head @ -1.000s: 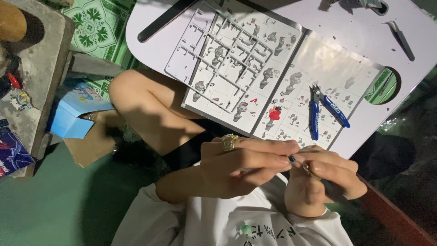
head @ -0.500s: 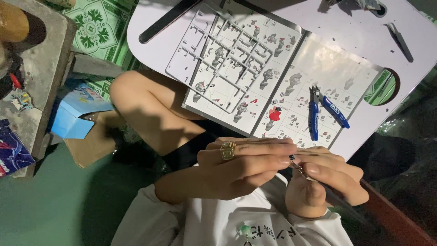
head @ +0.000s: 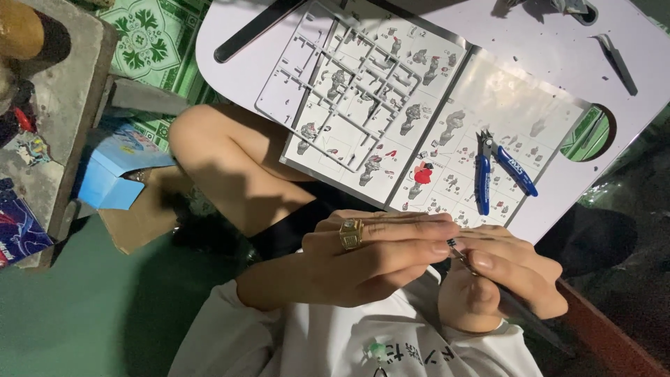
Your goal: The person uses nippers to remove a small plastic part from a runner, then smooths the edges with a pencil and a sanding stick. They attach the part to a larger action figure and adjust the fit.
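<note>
The left hand [head: 377, 258] lies across the lap with its fingers [head: 412, 234] stretched out side by side, close together, their tips pinched on something tiny at the point where both hands meet; what it is cannot be told. A gold ring [head: 351, 234] sits on one finger. The right hand [head: 506, 279] faces it, fingers curled and closed around a thin dark tool [head: 464, 258], whose tip pokes out just at the left fingertips. The two hands touch there.

Both hands hover just below the near edge of the table [head: 530, 49], over a white shirt [head: 335, 342]. On the table, an open manual [head: 502, 112] lies straight above the hands. A white parts frame [head: 335, 84] rests on the manual's left page. Blue-handled nippers [head: 492, 167] lie on its right page, near the right hand but apart from it. Tweezers [head: 618, 59] lie on the table, well to the right of the manual. A bare knee [head: 209, 146] sits left of the manual, under the table edge, and a blue box [head: 112, 171] stands further left on the floor.
</note>
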